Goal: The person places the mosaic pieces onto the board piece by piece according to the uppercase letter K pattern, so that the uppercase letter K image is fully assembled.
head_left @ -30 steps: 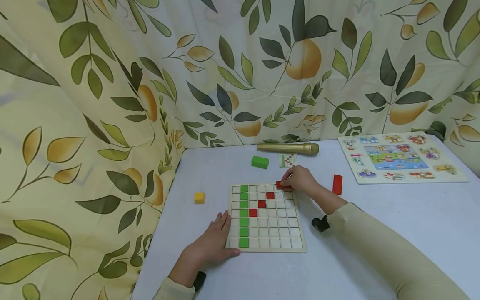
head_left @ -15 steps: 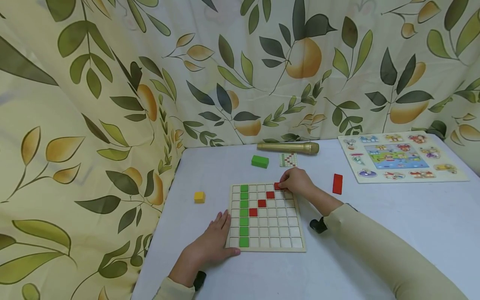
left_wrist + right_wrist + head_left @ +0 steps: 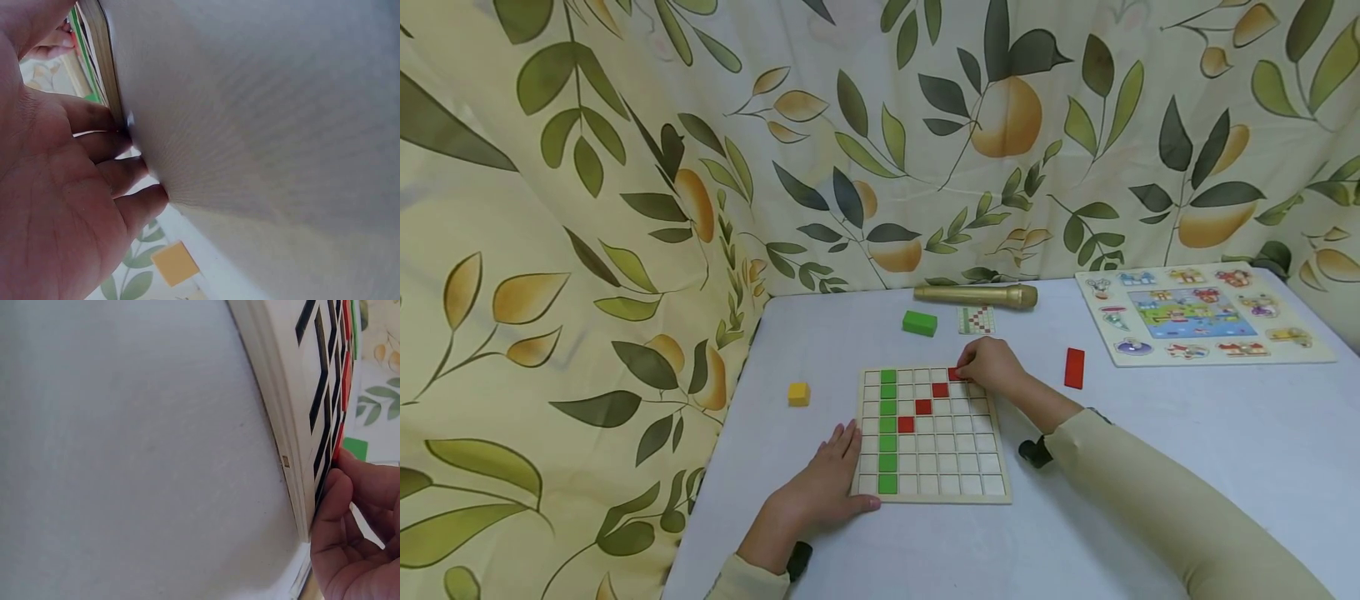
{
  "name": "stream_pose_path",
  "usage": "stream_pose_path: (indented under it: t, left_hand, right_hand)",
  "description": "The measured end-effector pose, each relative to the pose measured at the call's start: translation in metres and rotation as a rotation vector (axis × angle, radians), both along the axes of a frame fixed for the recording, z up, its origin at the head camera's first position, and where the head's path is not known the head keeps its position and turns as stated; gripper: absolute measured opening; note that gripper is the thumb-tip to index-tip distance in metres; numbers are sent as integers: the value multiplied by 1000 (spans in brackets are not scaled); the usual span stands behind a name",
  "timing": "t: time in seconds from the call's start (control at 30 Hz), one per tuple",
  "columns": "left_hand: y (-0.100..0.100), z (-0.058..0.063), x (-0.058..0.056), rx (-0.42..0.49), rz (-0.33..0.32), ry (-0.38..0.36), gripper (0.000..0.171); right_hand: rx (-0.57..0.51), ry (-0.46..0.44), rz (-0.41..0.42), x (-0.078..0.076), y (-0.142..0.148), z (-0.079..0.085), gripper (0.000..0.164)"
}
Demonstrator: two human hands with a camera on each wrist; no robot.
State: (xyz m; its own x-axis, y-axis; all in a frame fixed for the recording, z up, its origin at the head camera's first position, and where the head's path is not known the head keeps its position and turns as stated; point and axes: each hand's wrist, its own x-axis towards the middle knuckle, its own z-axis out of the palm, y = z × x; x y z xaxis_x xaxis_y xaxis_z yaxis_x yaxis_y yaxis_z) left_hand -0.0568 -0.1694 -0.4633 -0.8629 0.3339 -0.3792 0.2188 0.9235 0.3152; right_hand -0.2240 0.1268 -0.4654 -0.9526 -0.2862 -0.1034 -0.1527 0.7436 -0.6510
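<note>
A square wooden grid board with white cells lies on the table, a column of green square tiles down its left part. Three red tiles climb diagonally to the right. At the far edge, in the top row, my right hand has its thumb and forefinger at another red tile, pinching it at the cell; the fingers partly cover it. In the right wrist view, those fingertips are close against the board's face. My left hand rests with extended fingers along the board's left edge, thumb at the near corner.
A yellow block sits left of the board. Behind it are a green block, a small pattern card and a gold microphone. To the right lie a red block and a picture puzzle board. Patterned curtains enclose the table.
My right hand has shifted slightly left with the red tile, from overlapping the far edge to the top-row cell. The left hand and the board have stayed put.
</note>
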Motion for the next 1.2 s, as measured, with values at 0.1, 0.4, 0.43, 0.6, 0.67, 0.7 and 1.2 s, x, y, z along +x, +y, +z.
stream_pose_path:
  t: [0.1, 0.4, 0.43, 0.6, 0.67, 0.7, 1.2]
  left_hand:
    - [1, 1, 0, 1, 2, -4, 107]
    - [2, -1, 0, -6, 5, -10, 108]
    - [2, -1, 0, -6, 5, -11, 108]
    - [3, -1, 0, -11, 4, -13, 108]
    - [2, -1, 0, -14, 5, -12, 108]
    - [2, -1, 0, -14, 7, -13, 108]
    - [2, -1, 1, -7, 9, -7, 109]
  right_hand:
    - [-4, 0, 3, 0, 1, -1, 7]
    - [-24, 2, -3, 5, 4, 0, 8]
    - [-30, -2, -5, 5, 5, 0, 10]
    - [-61, -16, -35, 7, 18, 4, 15]
    - [-74, -21, -51, 7, 25, 7, 15]
    - [-77, -20, -56, 7, 28, 8, 15]
    - [-21, -35, -154, 16, 82, 16, 21]
